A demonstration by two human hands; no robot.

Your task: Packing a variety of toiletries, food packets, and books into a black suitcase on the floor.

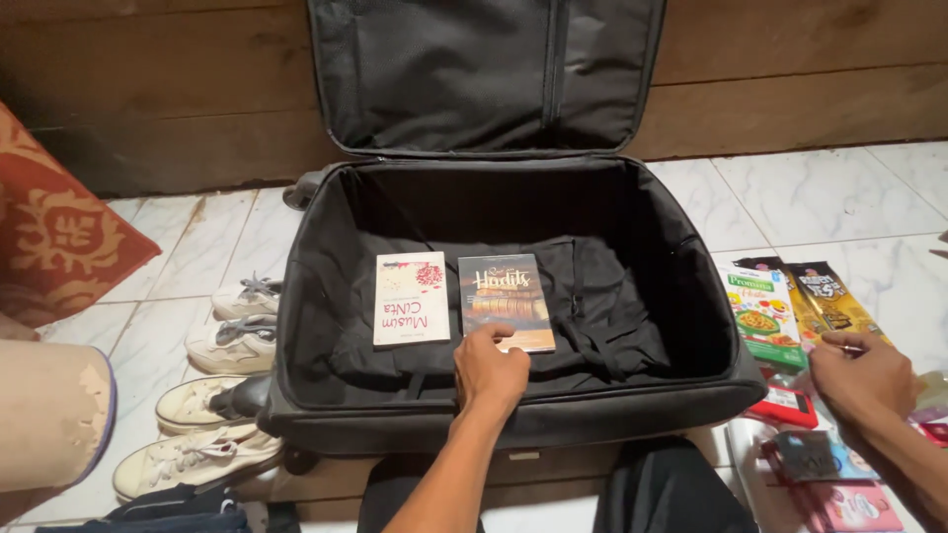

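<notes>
An open black suitcase (326, 296) lies on the tiled floor, its lid leaning against a wooden wall. Two books lie flat inside, side by side: a white one (411, 296) with red flowers and a dark brown one (504, 294). My left hand (489, 373) reaches over the suitcase's near wall and touches the lower edge of the dark book. My right hand (861, 377) rests outside to the right, fingers curled on dark snack packets (828, 294) among other packets.
Two pairs of white sneakers (219, 395) line the floor left of the suitcase. A red patterned cloth (54, 232) is at far left. Green, red and pink food packets (762, 308) lie scattered to the right on the tiles.
</notes>
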